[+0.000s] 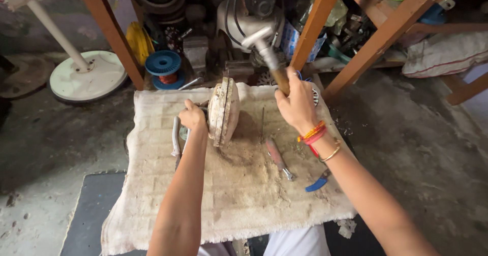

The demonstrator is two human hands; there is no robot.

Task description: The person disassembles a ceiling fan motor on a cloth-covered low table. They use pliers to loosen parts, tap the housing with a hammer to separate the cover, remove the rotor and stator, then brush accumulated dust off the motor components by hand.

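While the left hand (193, 117) is gripping the edge of a round, dusty motor casing (223, 111) standing on its rim, the right hand (296, 106) is closing tightly around the wooden handle of a hammer (266, 50), whose metal head is hanging above and beyond the casing. Just below the right wrist, a screwdriver (278, 159) and blue-handled pliers (317, 182) are lying on the dirty mat (244, 195).

hammer head (256, 36) blurred, perhaps mid-swing

Both hands are clenched, left hand (193, 116) low and forward, right hand (296, 105) raised, wrist cocked.
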